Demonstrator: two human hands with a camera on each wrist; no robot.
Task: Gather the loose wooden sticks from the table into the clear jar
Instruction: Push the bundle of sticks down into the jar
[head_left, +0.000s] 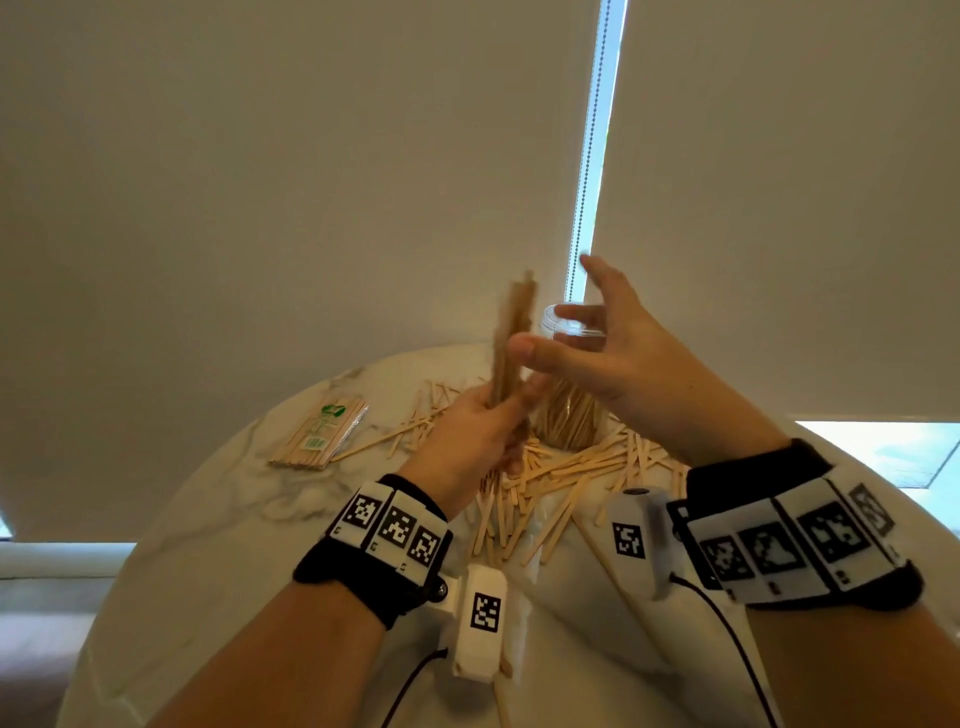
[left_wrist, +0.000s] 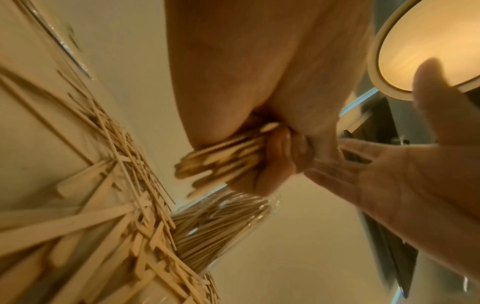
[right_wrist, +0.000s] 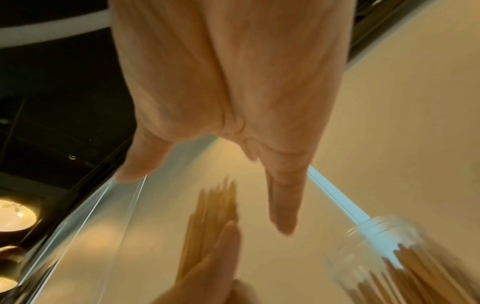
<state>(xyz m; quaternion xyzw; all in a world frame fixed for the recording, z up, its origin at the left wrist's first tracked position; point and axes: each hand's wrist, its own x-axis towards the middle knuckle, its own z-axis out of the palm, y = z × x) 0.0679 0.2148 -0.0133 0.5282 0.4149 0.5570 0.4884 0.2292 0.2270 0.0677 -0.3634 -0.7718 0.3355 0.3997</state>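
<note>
- Our left hand gripped a bundle of flat pale wooden sticks, fingers curled round its lower part; the bundle stood nearly upright, blurred, raised above the table.
- In the left wrist view the bundle's lower ends stuck out below the curled fingers.
- Our right hand was spread with fingers straight, holding nothing, thumb tip just beside the bundle; contact could not be told.
- The clear round plastic jar stood on the table behind both hands, partly hidden by them, already packed with thin wooden sticks; its rim showed near the right fingers.
- The right wrist view showed the jar's open mouth to the right of the bundle.
- Loose flat wooden sticks lay heaped on the white marbled round table, touching the jar's base and spreading toward us.
- A wrapped pack of wooden skewers with a green label lay left of the heap, apart from it.
</note>
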